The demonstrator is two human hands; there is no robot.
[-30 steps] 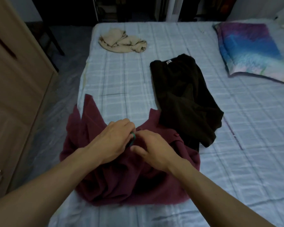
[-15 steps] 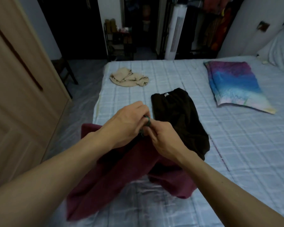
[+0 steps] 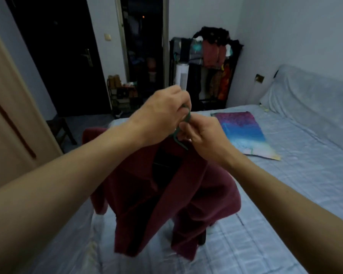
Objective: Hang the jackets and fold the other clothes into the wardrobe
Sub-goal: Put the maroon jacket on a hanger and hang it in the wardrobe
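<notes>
- Hanging from a green hanger (image 3: 180, 142), the maroon jacket (image 3: 166, 196) is held up in the air over the near part of the bed (image 3: 285, 204), its front open and its dark lining showing at the collar.
- The jacket's lower hem droops toward the bed's checked sheet; whether it touches the sheet cannot be told.
- The left hand (image 3: 162, 113) is raised above the bed with its fingers curled round the top of the hanger's hook.
- The right hand (image 3: 204, 135) is just beside it and slightly lower, fingers and thumb pinching the hanger at its neck.
- Both forearms reach forward over the near edge of the bed.
- A sliver of dark cloth (image 3: 203, 237) shows on the bed under the jacket's right hem.
- A colourful pillow (image 3: 244, 131) lies flat on the bed, to the right of the hands.
- A wooden wardrobe door (image 3: 10, 119) stands off the bed's left side.
- Beyond the far end of the bed stand a crowded clothes rack (image 3: 212, 56), a white tower fan (image 3: 181, 76) and a low shoe shelf (image 3: 123, 95).
</notes>
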